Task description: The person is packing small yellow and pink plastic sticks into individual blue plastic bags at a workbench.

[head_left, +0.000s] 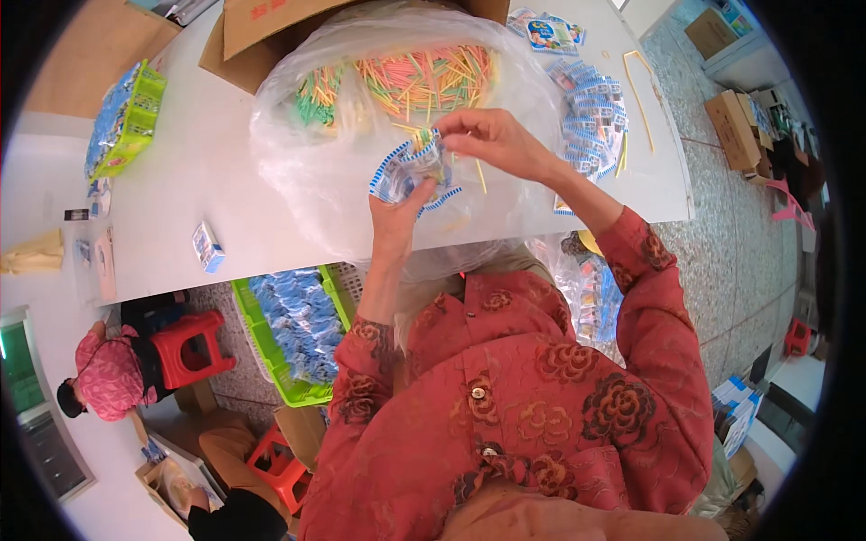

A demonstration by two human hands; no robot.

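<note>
A small blue-and-white plastic packet is gripped in my left hand, thumb across its front. The tips of several thin coloured sticks show at the packet's upper opening. My right hand is closed in a pinch at the packet's upper right edge, by the stick ends. Both hands are over a large clear plastic bag on the table. Inside the bag lies a heap of pink, yellow and green sticks. A few loose yellow sticks lie below my right hand.
Overlapping packets lie on the white table at the right; one packet lies left. A cardboard box stands behind the bag. Green baskets of blue packets sit far left and beside me. Other people are lower left.
</note>
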